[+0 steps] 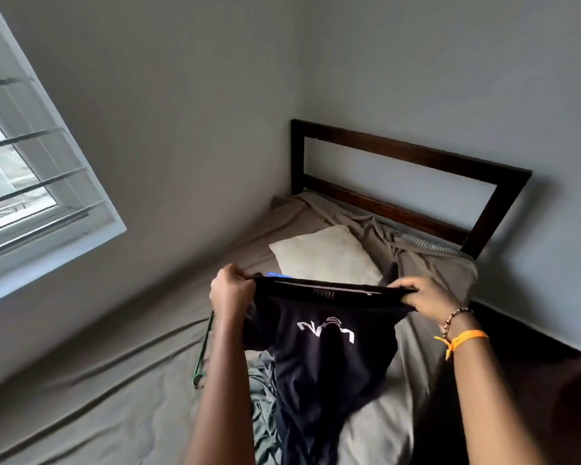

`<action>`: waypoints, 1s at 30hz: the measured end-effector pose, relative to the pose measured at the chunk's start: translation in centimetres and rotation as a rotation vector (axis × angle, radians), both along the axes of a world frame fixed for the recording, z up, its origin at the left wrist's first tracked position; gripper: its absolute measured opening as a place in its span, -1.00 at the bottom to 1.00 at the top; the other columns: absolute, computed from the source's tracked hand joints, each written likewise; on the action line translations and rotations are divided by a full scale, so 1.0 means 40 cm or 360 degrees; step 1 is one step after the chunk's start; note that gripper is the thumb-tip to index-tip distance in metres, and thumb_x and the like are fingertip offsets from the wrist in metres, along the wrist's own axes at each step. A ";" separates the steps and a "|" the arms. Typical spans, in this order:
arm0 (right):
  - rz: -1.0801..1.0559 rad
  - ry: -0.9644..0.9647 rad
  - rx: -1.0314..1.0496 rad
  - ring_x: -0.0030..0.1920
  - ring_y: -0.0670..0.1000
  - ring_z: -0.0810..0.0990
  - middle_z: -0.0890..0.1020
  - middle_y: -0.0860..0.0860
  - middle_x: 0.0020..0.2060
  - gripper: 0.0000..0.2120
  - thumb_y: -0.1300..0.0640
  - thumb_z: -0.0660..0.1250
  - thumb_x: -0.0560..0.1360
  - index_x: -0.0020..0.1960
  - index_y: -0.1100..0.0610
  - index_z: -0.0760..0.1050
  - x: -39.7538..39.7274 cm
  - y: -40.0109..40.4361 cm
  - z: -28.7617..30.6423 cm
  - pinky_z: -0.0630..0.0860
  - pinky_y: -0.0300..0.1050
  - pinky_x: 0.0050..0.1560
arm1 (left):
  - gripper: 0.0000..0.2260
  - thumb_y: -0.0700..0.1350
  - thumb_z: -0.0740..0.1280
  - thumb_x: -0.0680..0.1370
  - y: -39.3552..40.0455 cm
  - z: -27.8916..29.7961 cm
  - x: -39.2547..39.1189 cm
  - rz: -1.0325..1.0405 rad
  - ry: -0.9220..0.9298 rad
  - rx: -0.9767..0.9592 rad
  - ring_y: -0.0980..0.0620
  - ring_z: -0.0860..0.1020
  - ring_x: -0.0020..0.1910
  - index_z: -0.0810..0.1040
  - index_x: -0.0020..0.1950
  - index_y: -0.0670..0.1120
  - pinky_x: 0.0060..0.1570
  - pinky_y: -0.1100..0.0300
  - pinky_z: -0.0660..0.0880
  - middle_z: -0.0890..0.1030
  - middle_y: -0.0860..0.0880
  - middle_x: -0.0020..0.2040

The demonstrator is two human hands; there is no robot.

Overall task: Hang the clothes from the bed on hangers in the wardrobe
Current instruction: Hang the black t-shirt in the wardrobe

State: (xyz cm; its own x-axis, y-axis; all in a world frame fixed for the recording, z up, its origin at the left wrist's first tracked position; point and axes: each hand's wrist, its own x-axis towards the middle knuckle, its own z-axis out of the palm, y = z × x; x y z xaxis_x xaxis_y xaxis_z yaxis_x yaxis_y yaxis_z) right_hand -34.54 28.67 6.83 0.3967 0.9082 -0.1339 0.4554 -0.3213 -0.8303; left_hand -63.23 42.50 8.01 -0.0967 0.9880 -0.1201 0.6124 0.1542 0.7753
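From where I sit, the grey wall (188, 112) fills most of the head view, with a white-framed window (24, 169) slanting across its left side. Below it lies the bed (91, 397), its taupe sheet creased in long folds, and at its far end stands a dark wooden headboard (413, 156) against the corner. A pale pillow (326, 256) rests near the headboard on the rumpled sheet. I see the black T-shirt (329, 360), held up over the middle of the bed, its white printed lettering facing me upside down and its lower part trailing down onto the mattress. Under it lies a grey-green garment (262, 397), bunched on the sheet. My left hand (230, 293) is clenched round the left end of the shirt's stretched edge, and my right hand (426, 295) pinches the right end between thumb and fingers, so the edge is pulled taut between them. A green hanger (202, 350) lies on the sheet just left of my left forearm, partly hidden by it. On my right wrist sit an orange wristband (463, 338) and, just above it, a beaded bracelet (455, 318). Something small and blue (275, 274) peeks out just behind the shirt's top edge; I cannot tell what it is.
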 end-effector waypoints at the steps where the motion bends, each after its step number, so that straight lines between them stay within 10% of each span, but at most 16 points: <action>1: 0.0147 -0.0028 -0.0178 -0.36 -0.24 0.53 0.58 -0.08 -0.40 -0.61 0.57 0.18 0.37 -0.27 0.12 0.57 -0.001 -0.011 -0.027 0.41 -0.44 -0.28 | -0.94 -0.24 0.32 0.35 -0.008 -0.032 -0.008 -0.0038 -0.0131 -0.0157 -0.10 0.57 -0.25 0.51 -0.31 -0.10 -0.22 0.18 0.50 0.57 -0.15 -0.28; 4: 0.0528 0.0165 -0.0674 -0.38 -0.17 0.51 0.56 -0.13 -0.48 -0.72 0.47 0.29 0.31 -0.27 0.11 0.58 -0.001 -0.054 -0.088 0.43 -0.34 -0.34 | -0.76 -0.39 0.29 0.45 -0.031 -0.099 -0.035 -0.0200 -0.0611 -0.0580 0.03 0.48 -0.53 0.43 -0.37 -0.15 -0.52 0.30 0.47 0.46 -0.12 -0.43; 9: 0.0456 0.0705 -0.0633 -0.16 -0.02 0.55 0.62 0.07 -0.18 -0.63 0.23 0.39 0.22 0.02 0.30 0.55 0.031 -0.094 -0.118 0.45 -0.21 -0.21 | -0.86 -0.38 0.21 0.54 -0.011 -0.131 -0.079 -0.0716 -0.0615 -0.1116 0.13 0.54 -0.50 0.55 -0.06 -0.22 -0.46 0.31 0.50 0.55 -0.10 -0.32; 15: -0.0307 0.0409 -0.0655 -0.66 -0.15 0.30 0.35 0.08 -0.42 -0.78 0.47 0.20 0.46 -0.22 0.19 0.34 0.056 0.036 -0.256 0.23 -0.37 -0.69 | -0.86 -0.36 0.30 0.49 0.033 -0.263 0.003 -0.0631 -0.0272 -0.1271 0.10 0.45 -0.50 0.52 -0.23 -0.18 -0.46 0.28 0.41 0.49 -0.05 -0.41; 20: -0.0225 0.0273 -0.0964 -0.20 0.10 0.52 0.51 0.12 -0.24 -0.74 0.39 0.33 0.43 -0.25 0.08 0.36 0.054 0.155 -0.485 0.52 0.07 -0.05 | -0.81 -0.32 0.31 0.46 0.022 -0.440 0.166 -0.0441 -0.0108 -0.0999 0.05 0.43 -0.42 0.50 -0.32 -0.11 -0.48 0.31 0.30 0.47 0.02 -0.50; 24: 0.0155 0.0041 -0.1089 -0.01 0.02 0.54 0.61 0.08 -0.06 -0.85 0.32 0.28 0.48 -0.01 0.24 0.59 0.045 0.242 -0.619 0.38 -0.21 0.01 | -0.83 -0.23 0.35 0.47 -0.035 -0.548 0.266 -0.0368 -0.0142 -0.1129 -0.03 0.59 -0.02 0.60 0.05 -0.19 -0.07 0.22 0.42 0.65 -0.13 -0.01; 30: 0.0505 -0.0310 -0.1064 0.24 0.19 0.45 0.48 0.27 0.21 -0.70 0.40 0.17 0.46 0.14 0.34 0.54 0.084 0.403 -0.791 0.24 -0.20 0.28 | -0.89 -0.14 0.38 0.49 -0.018 -0.638 0.286 -0.0132 -0.0102 -0.1125 0.12 0.49 -0.25 0.53 -0.23 -0.04 -0.25 0.32 0.29 0.57 0.06 -0.32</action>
State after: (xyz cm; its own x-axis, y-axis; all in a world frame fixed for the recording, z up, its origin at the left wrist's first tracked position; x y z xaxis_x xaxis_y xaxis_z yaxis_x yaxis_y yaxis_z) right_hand -31.19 44.79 -24.82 0.2033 0.7329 -0.6493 0.7281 -0.5565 -0.4002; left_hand -51.80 41.77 -17.50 0.0041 0.6753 -0.7375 0.6004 0.5881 0.5419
